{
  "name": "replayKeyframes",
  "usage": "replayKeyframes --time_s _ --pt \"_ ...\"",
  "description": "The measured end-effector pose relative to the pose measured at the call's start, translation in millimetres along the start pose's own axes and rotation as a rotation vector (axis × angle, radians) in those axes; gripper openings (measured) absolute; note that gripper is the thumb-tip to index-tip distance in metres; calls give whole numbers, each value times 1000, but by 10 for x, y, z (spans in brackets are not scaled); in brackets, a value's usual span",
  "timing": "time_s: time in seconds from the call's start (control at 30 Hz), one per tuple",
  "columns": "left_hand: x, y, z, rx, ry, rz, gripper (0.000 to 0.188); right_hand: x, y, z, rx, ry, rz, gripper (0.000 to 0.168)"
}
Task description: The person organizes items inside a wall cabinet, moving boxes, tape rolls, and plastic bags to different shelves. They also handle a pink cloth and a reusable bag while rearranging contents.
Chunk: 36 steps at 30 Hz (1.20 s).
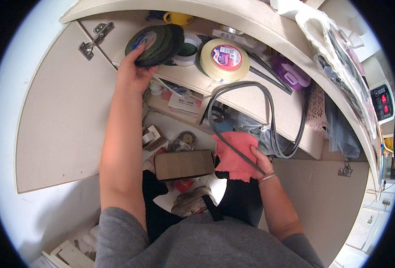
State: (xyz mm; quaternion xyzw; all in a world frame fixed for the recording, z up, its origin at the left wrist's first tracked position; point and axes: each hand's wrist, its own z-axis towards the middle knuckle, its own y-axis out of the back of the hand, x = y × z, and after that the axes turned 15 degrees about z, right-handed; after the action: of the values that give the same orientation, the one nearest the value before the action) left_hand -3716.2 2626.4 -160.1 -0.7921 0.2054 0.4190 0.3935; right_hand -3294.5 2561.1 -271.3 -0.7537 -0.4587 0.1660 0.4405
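My left hand [135, 72] grips a stack of dark round rolls [165, 45], which look like tape, at the left end of the cabinet shelf [232, 97]. Beside them stand a white-rimmed roll [187, 50] and a large roll of clear yellowish tape [225, 60] with a 3M label at its core. Lower down, my right hand [261, 160] holds a pink cloth [236, 154], thumb on top. A dark grey flexible strip [271, 110] crosses the cloth to my right wrist and loops up over the shelf's front edge. Most right fingers are hidden under the cloth.
Cabinet doors [60, 110] swing out on both sides. A yellow cup [179, 18] and a purple plastic item [291, 73] sit on the shelf. Below are a small white box [185, 104], clear plastic bags [247, 124] and a cardboard box [184, 164].
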Motion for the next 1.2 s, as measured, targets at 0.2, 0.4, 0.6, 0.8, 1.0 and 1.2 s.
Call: replayKeyframes --time_s 0.2,0.4,0.6,0.8,1.0,1.2 --pt "282 505 -690 -5 -2 -283 35 -23 -43 -46 -14 34 -24 44" --pt "561 920 -1077 27 111 -292 40 -111 -156 -52 -9 69 -157 45" --pt "917 1167 -985 151 206 -425 44 -535 -551 -166 -54 244 -363 41" --pt "1026 1159 -868 127 283 -452 46 -446 -1459 -564 95 476 -690 51" --pt "939 1140 -869 189 279 -485 45 8 -2059 -512 -29 990 -868 38" --pt "892 1122 -909 137 248 -431 43 615 -1713 -430 -255 1266 -652 26"
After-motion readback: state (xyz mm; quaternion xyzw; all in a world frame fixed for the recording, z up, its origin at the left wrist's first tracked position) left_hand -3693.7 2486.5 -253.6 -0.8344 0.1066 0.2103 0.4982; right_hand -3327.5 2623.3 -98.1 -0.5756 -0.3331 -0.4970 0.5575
